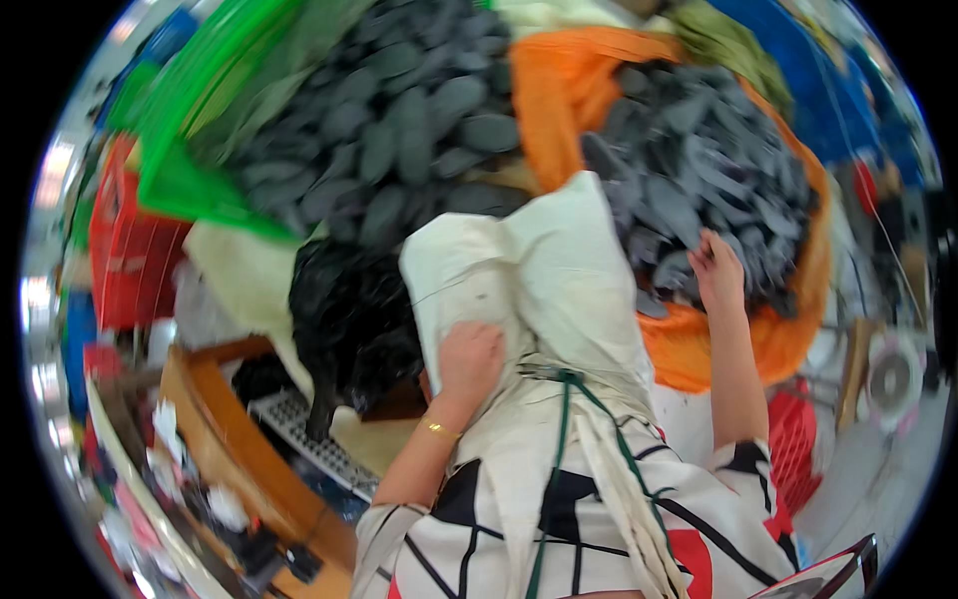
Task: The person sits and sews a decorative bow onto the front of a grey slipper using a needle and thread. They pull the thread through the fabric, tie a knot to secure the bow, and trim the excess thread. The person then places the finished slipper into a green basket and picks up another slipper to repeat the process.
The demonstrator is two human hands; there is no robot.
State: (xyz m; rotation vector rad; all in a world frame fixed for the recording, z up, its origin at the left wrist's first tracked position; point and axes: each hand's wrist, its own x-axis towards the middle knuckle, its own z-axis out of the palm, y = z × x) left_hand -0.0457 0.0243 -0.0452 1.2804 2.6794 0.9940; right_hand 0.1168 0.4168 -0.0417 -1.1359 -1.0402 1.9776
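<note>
My left hand [472,357] rests closed on the white apron [564,240] over my left thigh. Its fingers curl under, so whatever they may hold is hidden. My right hand [718,270] reaches forward over the pile at the right, thumb and fingers pinched at the near end of a grey shoe sole [673,208]. More flat grey soles [704,130] lie heaped around it on an orange cloth sack [798,344]. A second heap of dark grey soles [414,130] lies ahead of my knees to the left.
A green plastic crate [180,180] borders the left heap. Beside my left leg is a crumpled black plastic bag [349,299]. Farther left are a red crate [120,245] and a brown wooden frame [215,419]. A fan [893,379] stands at the right.
</note>
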